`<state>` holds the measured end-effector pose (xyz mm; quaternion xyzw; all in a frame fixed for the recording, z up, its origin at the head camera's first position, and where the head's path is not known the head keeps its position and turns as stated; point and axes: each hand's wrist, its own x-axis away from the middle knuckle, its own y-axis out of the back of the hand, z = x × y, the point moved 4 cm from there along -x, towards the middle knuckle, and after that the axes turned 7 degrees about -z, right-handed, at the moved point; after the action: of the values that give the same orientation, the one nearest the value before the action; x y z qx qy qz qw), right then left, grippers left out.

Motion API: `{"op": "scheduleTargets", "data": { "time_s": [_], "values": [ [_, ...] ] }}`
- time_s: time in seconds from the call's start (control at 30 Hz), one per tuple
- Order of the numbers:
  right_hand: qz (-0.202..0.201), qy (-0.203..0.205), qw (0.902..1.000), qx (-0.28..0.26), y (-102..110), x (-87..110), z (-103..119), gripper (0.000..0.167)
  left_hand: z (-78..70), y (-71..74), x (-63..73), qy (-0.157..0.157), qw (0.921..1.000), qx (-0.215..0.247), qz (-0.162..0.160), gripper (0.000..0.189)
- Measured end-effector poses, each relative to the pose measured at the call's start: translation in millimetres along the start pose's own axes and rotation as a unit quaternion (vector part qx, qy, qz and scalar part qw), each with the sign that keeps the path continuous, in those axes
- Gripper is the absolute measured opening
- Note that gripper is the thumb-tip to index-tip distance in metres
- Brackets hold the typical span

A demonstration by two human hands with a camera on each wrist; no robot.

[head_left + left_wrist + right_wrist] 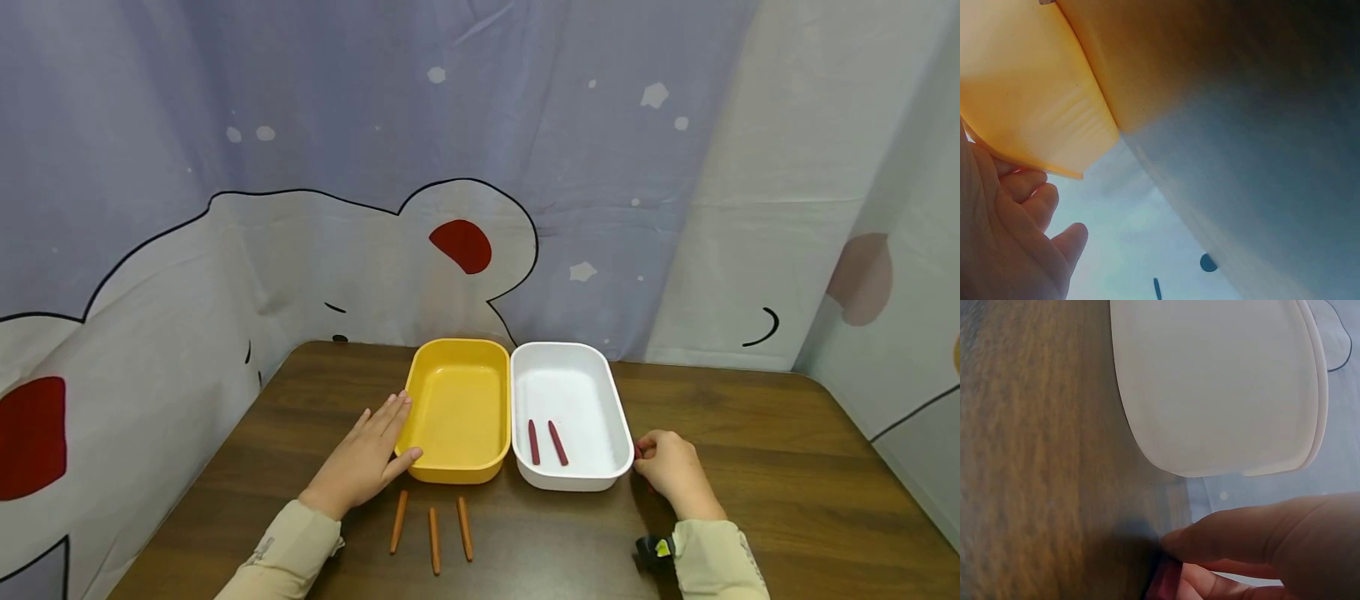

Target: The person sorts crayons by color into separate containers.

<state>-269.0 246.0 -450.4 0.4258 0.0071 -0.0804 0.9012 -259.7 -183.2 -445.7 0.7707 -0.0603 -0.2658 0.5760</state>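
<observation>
My left hand [365, 457] lies with straight fingers against the left rim of a yellow tray [459, 474]; its fingertips show at the tray's edge in the left wrist view. Just right of a white tray [567, 483], my right hand [671, 467] pinches a dark red crayon [1166, 579] between thumb and fingers, low over the table. Most of that crayon is hidden by the fingers in the head view. Inside the white tray lie two dark red crayons, one [534, 442] on the left and another [558, 443] slightly tilted beside it.
Three orange-brown crayons [434, 540] lie on the wooden table [555, 550] in front of the yellow tray. Both trays stand side by side near the back edge. A printed curtain [600, 167] hangs behind. A black strap device [654, 550] sits at my right wrist.
</observation>
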Motion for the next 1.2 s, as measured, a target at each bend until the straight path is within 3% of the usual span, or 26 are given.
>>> {"op": "scheduleTargets", "data": {
  "time_s": [0.57,0.83,1.2],
  "values": [
    [-0.019,0.012,0.9997,0.008,6.3,-1.4,3.5,0.021,1.2,-2.1,-0.2,-0.001,1.0,0.0,0.002,0.078],
    [-0.018,-0.006,0.9991,-0.038,12.3,1.9,3.9,0.022,0.6,-1.2,-0.2,-0.004,1.0,-0.002,-0.002,0.078],
    [-0.028,0.016,0.9994,-0.016,27.8,4.1,13.7,0.024,0.9,-1.7,0.0,-0.006,1.0,-0.001,-0.005,0.078]
  ]
}}
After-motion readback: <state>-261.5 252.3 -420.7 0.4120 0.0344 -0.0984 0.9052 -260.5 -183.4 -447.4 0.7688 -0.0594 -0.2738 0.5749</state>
